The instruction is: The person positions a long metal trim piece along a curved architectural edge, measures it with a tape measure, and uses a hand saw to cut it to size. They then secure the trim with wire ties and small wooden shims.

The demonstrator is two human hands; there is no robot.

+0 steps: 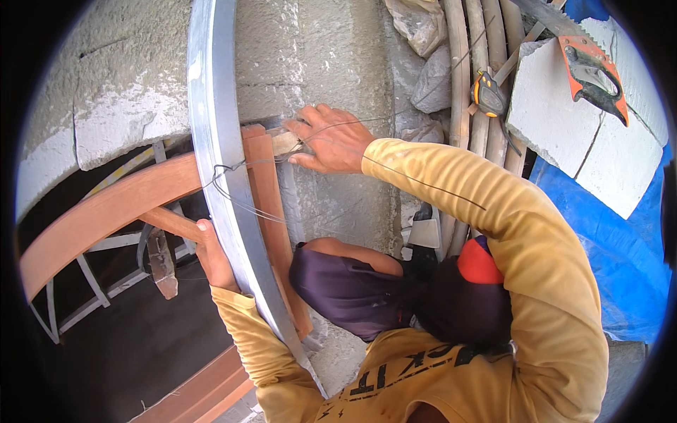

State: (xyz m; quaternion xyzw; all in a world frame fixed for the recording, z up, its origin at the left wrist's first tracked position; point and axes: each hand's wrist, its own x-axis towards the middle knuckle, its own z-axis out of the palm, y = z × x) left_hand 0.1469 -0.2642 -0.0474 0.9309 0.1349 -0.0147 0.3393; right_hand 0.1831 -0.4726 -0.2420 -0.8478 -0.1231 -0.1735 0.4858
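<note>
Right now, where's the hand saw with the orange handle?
In the head view, the hand saw lies at the upper right, on a pale block above the blue tarp, just right of the tape measure.

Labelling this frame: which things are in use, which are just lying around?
In use:
left hand on long grey metal straightedge
right hand on small pale stone wedge
thin steel wire
reddish wooden frame

Lying about:
orange-handled handsaw
yellow-black tape measure
blue tarpaulin

Grey metal straightedge (pixel 215 141) stands upright against block wall; thin wire (pixel 243 169) loops across it to reddish wooden frame post (pixel 268 197).
</note>
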